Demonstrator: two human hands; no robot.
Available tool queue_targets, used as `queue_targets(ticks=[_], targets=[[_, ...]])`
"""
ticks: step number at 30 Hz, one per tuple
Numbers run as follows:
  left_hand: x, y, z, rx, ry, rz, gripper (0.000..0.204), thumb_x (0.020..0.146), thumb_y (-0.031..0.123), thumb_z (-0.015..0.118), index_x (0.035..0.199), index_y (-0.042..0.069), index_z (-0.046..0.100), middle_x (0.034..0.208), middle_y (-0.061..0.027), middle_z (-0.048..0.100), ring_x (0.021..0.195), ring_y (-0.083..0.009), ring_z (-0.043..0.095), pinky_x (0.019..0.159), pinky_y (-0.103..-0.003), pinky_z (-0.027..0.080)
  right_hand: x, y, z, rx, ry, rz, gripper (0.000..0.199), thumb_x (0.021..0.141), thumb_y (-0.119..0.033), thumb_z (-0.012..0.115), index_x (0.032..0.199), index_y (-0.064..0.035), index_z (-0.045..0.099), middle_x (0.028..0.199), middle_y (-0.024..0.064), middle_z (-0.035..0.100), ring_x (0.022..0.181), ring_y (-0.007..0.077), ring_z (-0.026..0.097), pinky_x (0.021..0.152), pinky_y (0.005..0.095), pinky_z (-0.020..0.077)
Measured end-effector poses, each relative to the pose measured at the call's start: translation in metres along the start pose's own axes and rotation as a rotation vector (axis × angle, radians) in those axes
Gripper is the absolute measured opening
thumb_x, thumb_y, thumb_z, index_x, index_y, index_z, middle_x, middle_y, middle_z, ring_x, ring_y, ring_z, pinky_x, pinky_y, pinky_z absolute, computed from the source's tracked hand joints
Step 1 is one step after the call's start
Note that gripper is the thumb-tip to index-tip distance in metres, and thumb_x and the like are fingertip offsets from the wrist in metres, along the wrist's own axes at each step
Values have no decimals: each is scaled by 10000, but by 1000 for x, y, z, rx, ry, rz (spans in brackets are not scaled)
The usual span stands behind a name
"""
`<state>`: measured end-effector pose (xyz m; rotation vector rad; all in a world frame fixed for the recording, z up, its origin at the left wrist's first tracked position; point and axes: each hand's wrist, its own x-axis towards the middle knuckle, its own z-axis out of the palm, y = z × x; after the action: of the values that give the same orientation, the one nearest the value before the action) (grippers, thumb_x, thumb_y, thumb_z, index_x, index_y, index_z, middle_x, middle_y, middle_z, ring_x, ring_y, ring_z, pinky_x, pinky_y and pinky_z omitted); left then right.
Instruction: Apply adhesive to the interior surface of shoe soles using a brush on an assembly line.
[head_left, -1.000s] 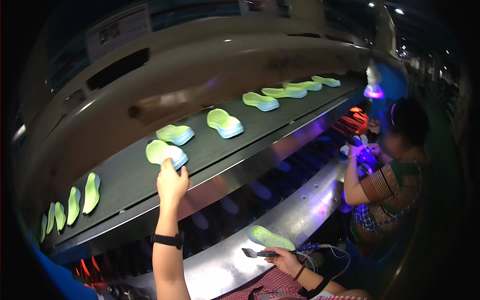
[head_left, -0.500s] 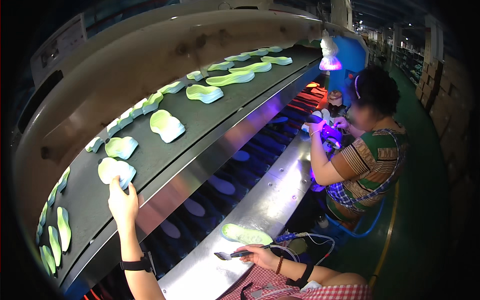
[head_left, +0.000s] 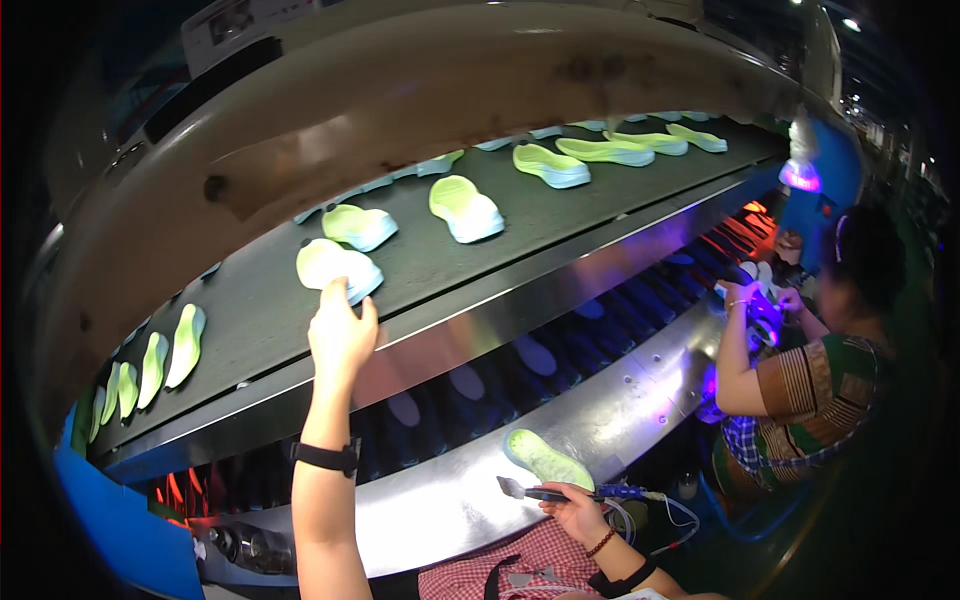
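Note:
My left hand (head_left: 340, 330) reaches up to the dark conveyor belt (head_left: 480, 265) and its fingers touch a glowing pale green shoe sole (head_left: 338, 268) lying there. My right hand (head_left: 578, 510) is low at the front and grips a thin blue brush tool (head_left: 560, 492) with a cable. The tool's tip lies just left of another green sole (head_left: 545, 460), which rests on the shiny metal shelf (head_left: 470, 510). More green soles (head_left: 465, 208) lie along the belt further right.
Several soles (head_left: 150, 365) stand on edge at the belt's left end. A lower belt (head_left: 530, 355) carries dark blue soles. A co-worker (head_left: 810, 370) sits at right under a purple lamp (head_left: 800, 175), hands on a sole. A curved hood (head_left: 400, 110) arches overhead.
The view has swung, so the belt and co-worker sit differently in frame. My left hand stays on the same sole on the belt. My right hand keeps the brush beside the lower sole.

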<state>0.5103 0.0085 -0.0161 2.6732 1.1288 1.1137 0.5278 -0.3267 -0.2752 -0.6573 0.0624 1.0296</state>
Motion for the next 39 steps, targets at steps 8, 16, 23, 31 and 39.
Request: queue_targets(ticks=[8,16,23,31,39], targets=[[-2,0,-7,11,-16,-21,431,770,225,561,1134,14,466,1160,-177,506,961,-341,560,834,-394,439,3,1,1,-25,4,15,313,892,-150,418,1051,98,524,1033,207,582,823,238,605,784,336,479],[-1,1,-1,39,3,-27,473,781,264,546,1169,10,453,1179,-182,503,983,-362,546,837,-400,438,14,3,3,-6,-16,58,307,899,-138,419,1074,94,518,1056,191,572,827,214,596,789,321,472],[-1,1,6,34,19,17,465,788,246,546,1173,0,462,1185,-180,503,1047,-341,519,866,-386,422,14,-5,-5,5,-35,53,309,905,-154,431,1081,81,525,1070,168,570,822,196,592,776,289,472],[-4,6,4,24,16,53,465,802,181,546,1209,-13,434,1204,-208,480,1092,-352,481,909,-388,388,19,-4,-17,1,-90,38,330,907,-195,450,1102,62,521,1069,136,579,860,175,593,795,278,469],[2,-19,15,3,32,9,453,825,172,533,1229,-3,426,1231,-207,462,1144,-331,449,946,-374,359,22,-3,-28,12,-116,125,341,923,-189,407,1151,49,495,1104,115,556,862,145,570,808,273,456]])
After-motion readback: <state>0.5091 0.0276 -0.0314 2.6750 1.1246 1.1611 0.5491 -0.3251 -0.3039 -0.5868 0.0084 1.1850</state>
